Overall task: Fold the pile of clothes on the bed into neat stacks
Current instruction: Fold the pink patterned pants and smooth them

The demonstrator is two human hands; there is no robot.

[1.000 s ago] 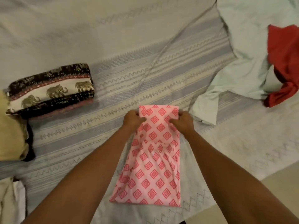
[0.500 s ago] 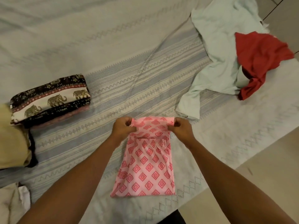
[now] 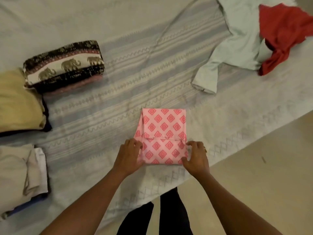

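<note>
Striped bedspread [image 3: 135, 48], beige floor [image 3: 254, 184]; left hand [image 3: 130, 155] and right hand [image 3: 194, 157] grip folded pink garment [image 3: 162, 126].

Reaches forward with both bare forearms, angled inward from the lower corners of the view toward the middle. Holds the left hand [image 3: 130, 155] palm down, knuckles up, fingers curled, pinching the left side of a folded pink cloth with red diamond print [image 3: 163, 131]. Sets the right hand [image 3: 196, 156] opposite, level with the left, fingers bent, thumb at the near right corner of the same cloth. Wears a small gold-coloured ring [image 3: 205, 148] on a right finger. Stands on dark-clad legs [image 3: 172, 214] below.
</note>
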